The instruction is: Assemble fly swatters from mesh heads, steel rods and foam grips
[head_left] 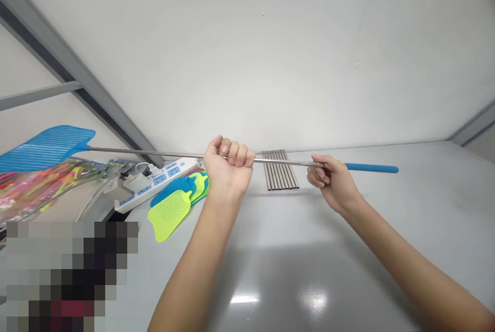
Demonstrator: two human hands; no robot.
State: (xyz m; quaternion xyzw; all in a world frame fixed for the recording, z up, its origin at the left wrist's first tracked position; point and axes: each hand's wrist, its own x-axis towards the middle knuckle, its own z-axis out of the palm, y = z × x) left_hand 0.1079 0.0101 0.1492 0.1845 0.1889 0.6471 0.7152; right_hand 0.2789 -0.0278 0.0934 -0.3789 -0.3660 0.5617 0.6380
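Note:
A long fly swatter [282, 162] with a slotted blue paddle, a thin metal rod and a blue grip stretches across the view, held above the table. My left hand [231, 164] is closed in a fist around the middle of the rod. Near the blue grip, my right hand [334, 180] pinches the thicker part of the rod. Behind the rod, several metal tubes [281, 175] lie side by side in a row on the table. Loose swatter heads, a yellow-green one [170, 214] and a blue one [170, 191] among them, lie in a pile left of my left forearm.
A white power strip [158, 181] with plugs and cables lies at the left. Beyond it are colourful plastic-wrapped items [34, 187]. The grey table [425, 208] meets a pale wall [270, 64] at the back. Grey metal frame bars [73, 64] stand at the left.

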